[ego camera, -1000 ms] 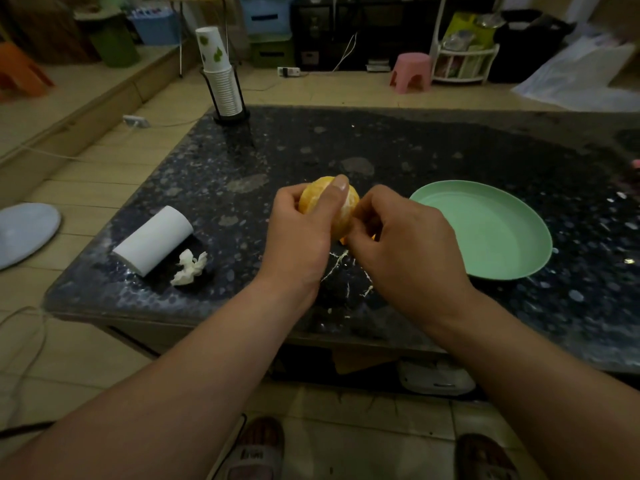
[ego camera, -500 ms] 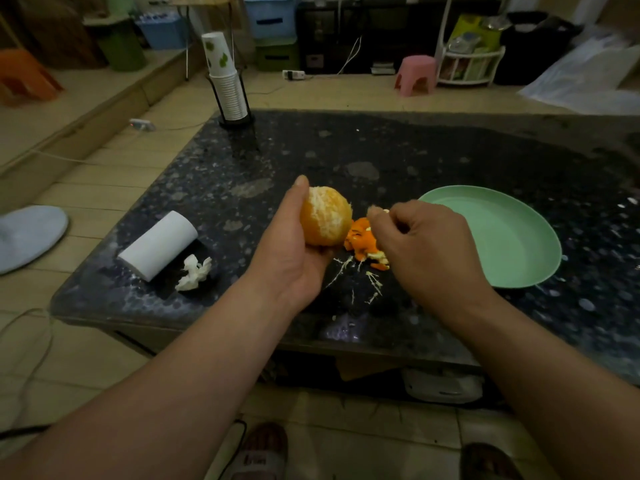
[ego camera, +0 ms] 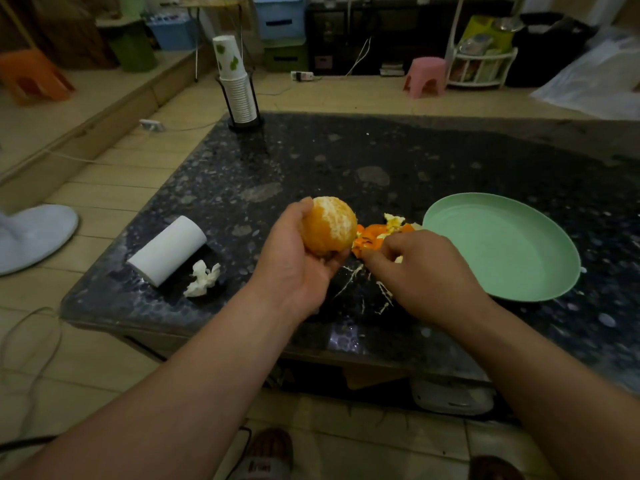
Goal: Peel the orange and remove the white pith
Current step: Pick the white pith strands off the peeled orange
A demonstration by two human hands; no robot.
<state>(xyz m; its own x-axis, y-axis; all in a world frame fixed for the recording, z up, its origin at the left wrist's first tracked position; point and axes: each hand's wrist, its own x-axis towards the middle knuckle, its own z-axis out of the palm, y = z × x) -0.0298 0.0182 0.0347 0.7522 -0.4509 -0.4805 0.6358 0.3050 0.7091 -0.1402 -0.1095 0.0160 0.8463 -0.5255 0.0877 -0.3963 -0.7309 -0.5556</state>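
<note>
Right hand (ego camera: 429, 271): off the orange (ego camera: 330, 225), which it was pinching 1.0 s ago. It now sits to the fruit's right, fingers curled down over the peel pile (ego camera: 375, 235), and nearer the near edge of the table (ego camera: 346, 150) than 0.5 s ago.
Left hand (ego camera: 298, 268): finger no longer across the fruit's top. It now cups the fruit from the left and below.
Orange: pale peeled face now exposed.
Peel pile: hidden 1.0 s ago, now in view between orange and green plate (ego camera: 502, 251).

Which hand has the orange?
The left hand grips the orange, thumb along its far side; the right hand is down by the peel scraps.
</note>
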